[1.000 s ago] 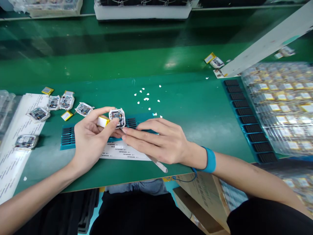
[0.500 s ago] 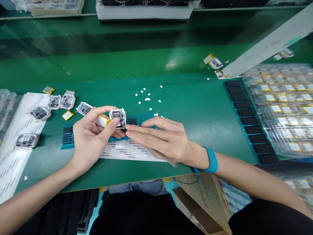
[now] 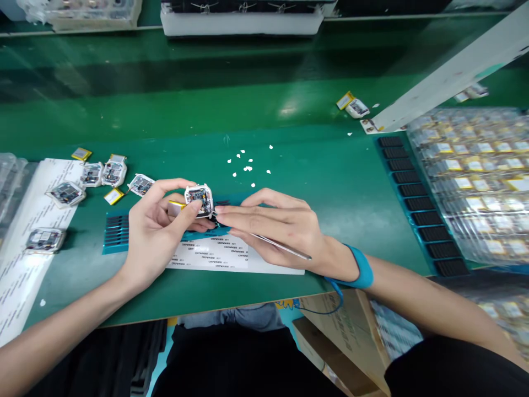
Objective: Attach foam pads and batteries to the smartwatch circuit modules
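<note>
Tweezers [image 3: 281, 246] swung flatter, tip now at circuit module [image 3: 199, 200]

Right hand [image 3: 268, 231] grips them, fingers together. Left hand [image 3: 155, 234] clamps the module by its white frame, yellow pouch cell [image 3: 176, 204] behind. Looks light, fragile: hold by frame, not board. Blue slotted tray [image 3: 115, 229] beneath; open green mat [image 3: 330, 165] right.

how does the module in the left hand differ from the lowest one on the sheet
The held module is raised in the left hand; the lowest module lies flat on the white sheet. Only the held one has a yellow battery beside it. Both are framed circuit boards.
</note>
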`<action>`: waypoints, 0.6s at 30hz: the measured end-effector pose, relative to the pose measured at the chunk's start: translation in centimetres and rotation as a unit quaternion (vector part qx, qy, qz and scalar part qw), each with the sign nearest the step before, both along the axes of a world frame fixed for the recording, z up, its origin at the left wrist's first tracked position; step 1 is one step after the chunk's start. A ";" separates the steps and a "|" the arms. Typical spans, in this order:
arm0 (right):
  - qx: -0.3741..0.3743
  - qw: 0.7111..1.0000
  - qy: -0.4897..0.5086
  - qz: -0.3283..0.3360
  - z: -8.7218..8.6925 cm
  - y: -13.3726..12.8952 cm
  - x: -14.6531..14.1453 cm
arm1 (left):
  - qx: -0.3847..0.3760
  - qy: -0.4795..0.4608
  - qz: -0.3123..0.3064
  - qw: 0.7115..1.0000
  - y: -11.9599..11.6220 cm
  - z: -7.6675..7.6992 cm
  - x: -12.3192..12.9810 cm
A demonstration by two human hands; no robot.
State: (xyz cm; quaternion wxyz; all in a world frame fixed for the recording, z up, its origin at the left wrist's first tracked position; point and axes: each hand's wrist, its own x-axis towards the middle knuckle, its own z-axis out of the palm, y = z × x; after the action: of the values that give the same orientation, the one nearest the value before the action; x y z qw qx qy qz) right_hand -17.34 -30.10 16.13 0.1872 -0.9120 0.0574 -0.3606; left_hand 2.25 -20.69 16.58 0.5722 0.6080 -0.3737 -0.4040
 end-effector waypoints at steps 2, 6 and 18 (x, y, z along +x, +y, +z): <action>0.002 1.000 -0.006 -0.005 0.1 -0.1 0.0 | -0.003 0.017 -0.004 1.000 0.0 0.1 0.1; 0.004 1.000 -0.012 0.004 0.3 0.0 -0.1 | -0.009 0.059 -0.027 0.998 0.1 0.2 0.2; -0.040 0.999 0.013 -0.017 0.5 0.0 -0.3 | -0.017 0.059 -0.019 0.998 -0.1 0.1 0.3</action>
State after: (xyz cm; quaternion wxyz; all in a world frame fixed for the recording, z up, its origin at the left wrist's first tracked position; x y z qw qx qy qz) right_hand -17.62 -30.10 16.62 0.1435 -0.9221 0.0607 -0.3541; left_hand 2.55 -20.78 16.66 0.5960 0.5660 -0.3577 -0.4433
